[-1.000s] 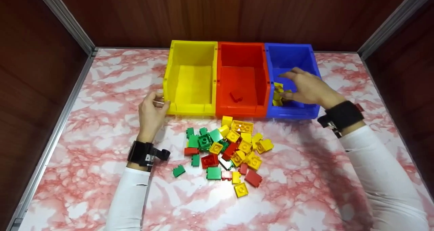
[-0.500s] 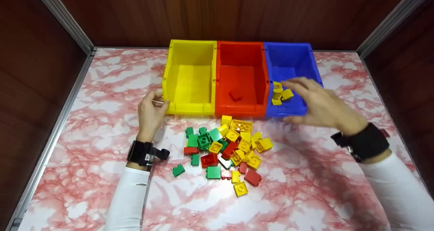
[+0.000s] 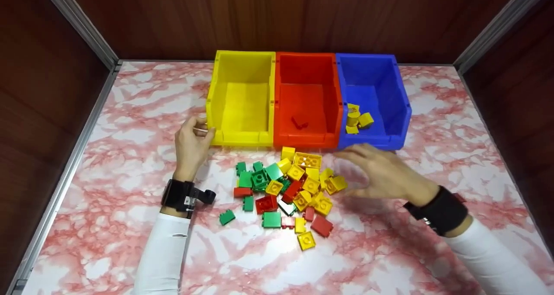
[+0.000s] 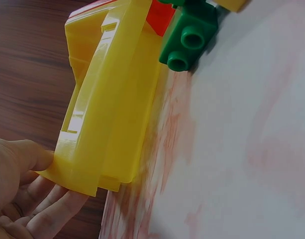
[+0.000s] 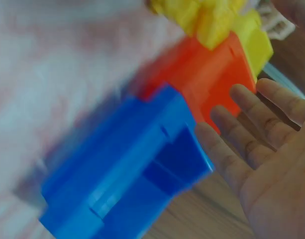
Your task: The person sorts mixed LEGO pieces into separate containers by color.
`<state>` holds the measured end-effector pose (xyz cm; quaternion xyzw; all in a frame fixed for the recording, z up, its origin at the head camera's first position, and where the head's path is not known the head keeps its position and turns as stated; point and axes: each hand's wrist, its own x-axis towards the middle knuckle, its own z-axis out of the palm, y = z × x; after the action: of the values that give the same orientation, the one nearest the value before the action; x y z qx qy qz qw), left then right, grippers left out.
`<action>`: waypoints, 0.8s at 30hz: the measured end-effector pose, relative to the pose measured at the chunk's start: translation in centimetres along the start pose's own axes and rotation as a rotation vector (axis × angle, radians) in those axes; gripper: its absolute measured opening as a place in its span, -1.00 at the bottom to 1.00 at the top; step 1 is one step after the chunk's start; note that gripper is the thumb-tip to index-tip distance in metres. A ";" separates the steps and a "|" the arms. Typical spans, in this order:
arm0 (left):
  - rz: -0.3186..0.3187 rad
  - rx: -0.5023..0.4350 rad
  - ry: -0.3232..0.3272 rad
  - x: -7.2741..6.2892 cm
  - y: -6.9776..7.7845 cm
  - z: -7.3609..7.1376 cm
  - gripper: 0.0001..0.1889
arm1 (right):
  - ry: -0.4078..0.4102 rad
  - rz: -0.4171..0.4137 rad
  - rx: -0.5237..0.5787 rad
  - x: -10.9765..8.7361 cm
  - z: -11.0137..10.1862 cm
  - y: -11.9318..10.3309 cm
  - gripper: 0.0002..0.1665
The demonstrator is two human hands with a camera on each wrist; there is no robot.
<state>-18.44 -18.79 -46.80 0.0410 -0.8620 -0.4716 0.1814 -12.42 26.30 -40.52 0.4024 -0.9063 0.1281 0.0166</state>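
My left hand (image 3: 191, 147) holds the front left corner of the yellow bin (image 3: 244, 139). In the left wrist view the thumb lies on the bin's edge and the fingers (image 4: 57, 211) curl against its side. My right hand (image 3: 385, 173) hangs empty just right of the brick pile, below the blue bin (image 3: 376, 141); its fingers (image 5: 244, 144) are spread apart in the right wrist view. Nearest it are yellow toy bricks (image 3: 336, 185). Green bricks (image 3: 245, 179) lie at the pile's left, with red bricks (image 3: 292, 191) among them.
Between the other two bins stands a red bin (image 3: 307, 140) with a red brick (image 3: 299, 122) inside. Several yellow bricks (image 3: 365, 120) sit in the blue bin. A wooden back wall (image 3: 303, 17) rises behind the bins, and dark side walls flank the marbled table (image 3: 143, 113).
My right hand has left the blue bin and come toward the pile's right side, uncovering the yellow bricks in that bin. My left hand keeps its hold on the yellow bin.
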 end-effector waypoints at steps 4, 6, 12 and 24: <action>-0.001 -0.001 -0.007 0.0 0.1 0.0 -0.74 | -0.058 -0.009 -0.009 0.3 1.8 -0.1 0.00; -0.006 0.000 -0.007 0.0 0.1 -0.1 -0.74 | -0.077 -0.012 -0.008 0.4 2.4 -0.1 -0.08; -0.005 0.000 -0.003 0.0 0.1 -0.1 -0.74 | -0.081 -0.055 -0.020 0.6 4.1 -0.3 -0.26; -0.002 -0.005 -0.008 0.0 0.2 -0.1 -0.75 | 0.048 -0.145 0.059 0.7 5.0 -0.1 -0.58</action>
<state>-18.36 -18.76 -46.57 0.0396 -0.8613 -0.4743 0.1778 -12.48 24.52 -45.26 0.4641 -0.8700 0.1628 0.0356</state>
